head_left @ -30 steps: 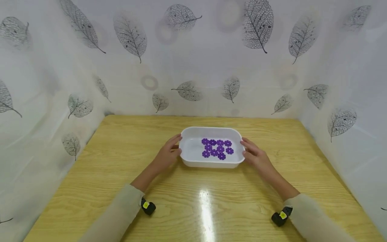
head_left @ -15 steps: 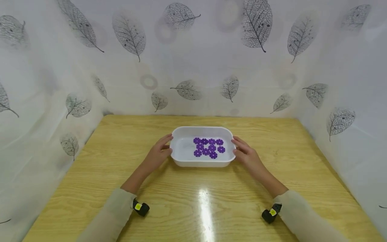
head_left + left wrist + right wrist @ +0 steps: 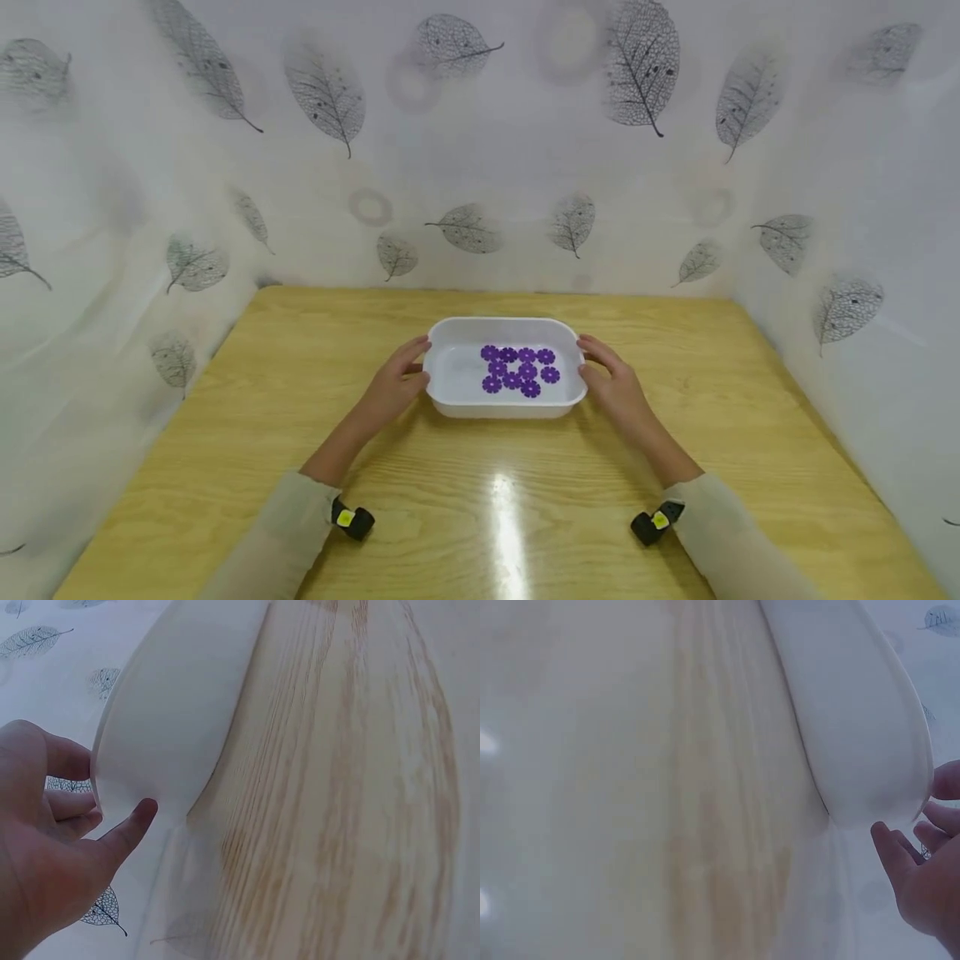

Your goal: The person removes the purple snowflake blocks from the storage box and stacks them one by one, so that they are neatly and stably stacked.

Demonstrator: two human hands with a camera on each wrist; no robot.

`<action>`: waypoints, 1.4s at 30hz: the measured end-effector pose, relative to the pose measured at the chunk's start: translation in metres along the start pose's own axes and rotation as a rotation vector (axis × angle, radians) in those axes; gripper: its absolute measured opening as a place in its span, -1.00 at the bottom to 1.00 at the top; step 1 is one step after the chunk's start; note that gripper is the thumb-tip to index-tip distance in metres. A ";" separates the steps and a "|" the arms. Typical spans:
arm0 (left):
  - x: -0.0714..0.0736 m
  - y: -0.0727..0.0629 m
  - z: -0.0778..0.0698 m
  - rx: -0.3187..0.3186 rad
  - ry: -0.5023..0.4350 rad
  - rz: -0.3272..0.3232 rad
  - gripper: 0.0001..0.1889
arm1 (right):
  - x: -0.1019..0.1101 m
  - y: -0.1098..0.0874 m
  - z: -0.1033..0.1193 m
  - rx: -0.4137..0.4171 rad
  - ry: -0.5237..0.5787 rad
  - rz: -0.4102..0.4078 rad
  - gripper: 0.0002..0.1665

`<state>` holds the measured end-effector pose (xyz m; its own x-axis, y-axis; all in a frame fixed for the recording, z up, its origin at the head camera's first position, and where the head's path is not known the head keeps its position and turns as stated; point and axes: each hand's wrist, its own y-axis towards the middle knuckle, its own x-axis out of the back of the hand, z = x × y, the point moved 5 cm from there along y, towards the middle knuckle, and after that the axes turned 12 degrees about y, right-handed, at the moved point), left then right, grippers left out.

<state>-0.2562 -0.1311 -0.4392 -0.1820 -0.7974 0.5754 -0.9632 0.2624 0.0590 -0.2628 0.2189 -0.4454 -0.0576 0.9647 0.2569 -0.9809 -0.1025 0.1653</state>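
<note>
You are pinching the white tub [image 3: 510, 411] at both ends, the left hand [image 3: 386, 392] on its left end and the right hand [image 3: 618, 392] on its right end. On each side your fingers touch the rim at the end, with the thumb set apart from them, nearer to you. In the left wrist view your thumb tip lies against the outer wall of the tub; in the right wrist view I cannot tell how firmly your thumb presses.

The tub is upright, long side towards you, on the far half of the wooden table [image 3: 225, 433], between your hands. Its lower edge appears to meet the wood. Inside, purple flower-shaped pieces [image 3: 527, 372] lie close together on the middle and right part of the floor, several of them touching.

Your pale sleeves [image 3: 273, 537] end above the wrists, and a small black device [image 3: 362, 523] with a yellow mark is at each cuff. A streak of light shines on the table in front of the tub. Behind and on both sides hangs a pale sheet [image 3: 480, 150] printed with dark leaves.
</note>
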 end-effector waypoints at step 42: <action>-0.030 0.038 -0.047 -0.129 0.219 0.131 -0.48 | 0.006 0.020 -0.004 -0.143 0.135 0.030 -0.55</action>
<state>-0.2783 -0.0714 -0.4158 -0.2420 -0.6192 0.7470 -0.8986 0.4334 0.0682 -0.2831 0.2235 -0.4446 -0.1021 0.9865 0.1281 -0.9942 -0.1055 0.0202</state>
